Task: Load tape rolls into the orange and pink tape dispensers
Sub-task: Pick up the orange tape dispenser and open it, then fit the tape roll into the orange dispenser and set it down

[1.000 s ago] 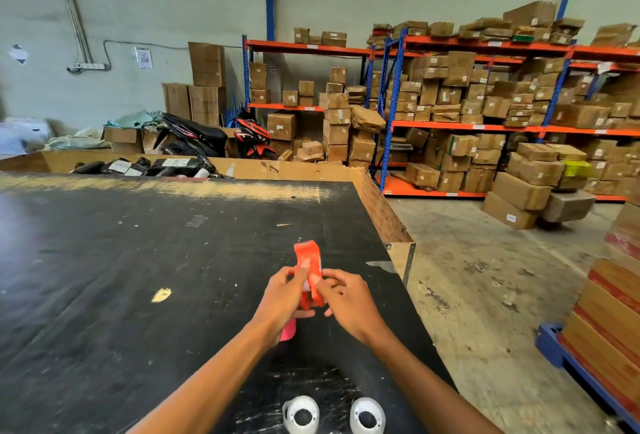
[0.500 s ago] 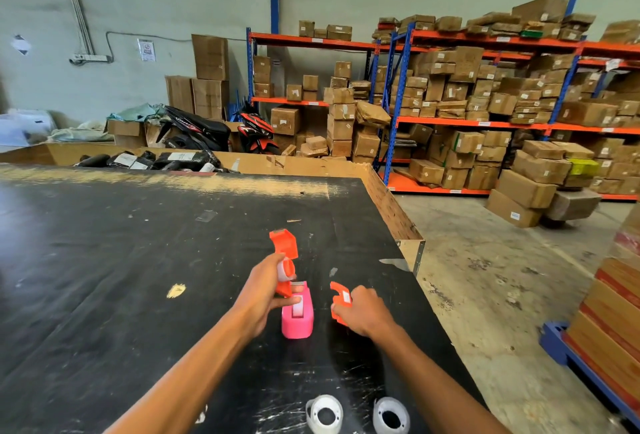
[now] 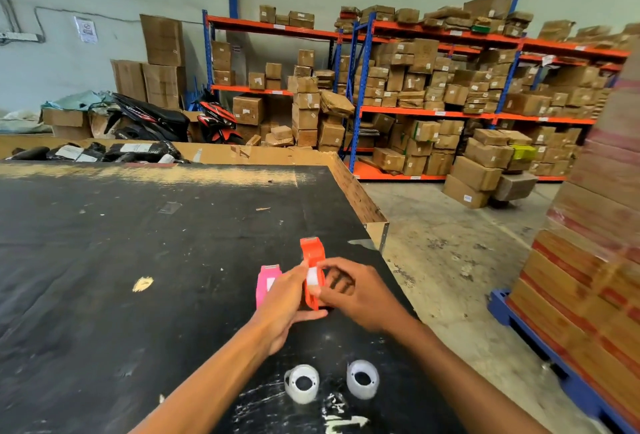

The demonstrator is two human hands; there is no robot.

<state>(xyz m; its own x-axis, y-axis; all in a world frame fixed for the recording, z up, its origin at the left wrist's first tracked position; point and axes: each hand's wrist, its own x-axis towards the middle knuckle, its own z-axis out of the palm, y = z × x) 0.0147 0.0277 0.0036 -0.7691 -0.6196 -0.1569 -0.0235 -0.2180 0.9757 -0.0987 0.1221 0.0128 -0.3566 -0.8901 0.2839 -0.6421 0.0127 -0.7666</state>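
Note:
An orange tape dispenser (image 3: 312,253) with a whitish roll showing in its middle is held between both hands above the black table (image 3: 138,260). My left hand (image 3: 284,298) grips it from the left and below. My right hand (image 3: 353,290) pinches it from the right. A pink tape dispenser (image 3: 265,283) stands on the table just left of it, partly hidden by my left hand. Two white tape rolls (image 3: 302,382) (image 3: 362,379) lie on the table near the front edge, between my forearms.
The table's right edge (image 3: 377,226) drops to a concrete floor. A stack of cartons on a blue pallet (image 3: 588,295) stands close on the right. Shelves of boxes (image 3: 433,104) and motorcycle parts (image 3: 149,115) fill the back.
Half a second ago my hands were apart, each with an orange piece, the pink dispenser between them. Now both hands meet on the orange dispenser, right of the pink one.

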